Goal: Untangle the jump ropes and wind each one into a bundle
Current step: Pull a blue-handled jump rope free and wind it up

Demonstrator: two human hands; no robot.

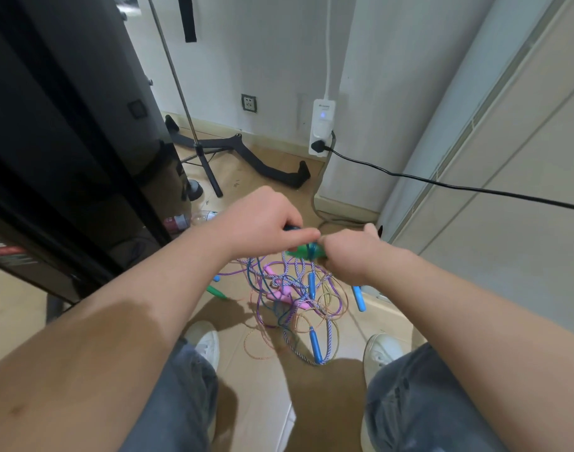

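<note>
A tangle of jump ropes (295,298) lies on the floor between my feet, its purple, blue and orange cords looped over one another. Blue handles (315,345), pink handles (280,293) and a green handle (217,292) lie in and around it. Above the tangle my left hand (263,220) and my right hand (347,256) meet. Both hold a green handle (303,251) with a dark blue cord around it; my left fingers pinch at its top, my right hand grips its right end. Cords hang from it into the tangle.
A black stand base (266,164) and a thin tripod pole (194,138) occupy the floor ahead. A white power strip (321,125) on the wall feeds a black cable (442,184) running right. A dark cabinet (67,141) stands left, pale cupboard doors right. A plastic bottle (194,218) lies by the cabinet.
</note>
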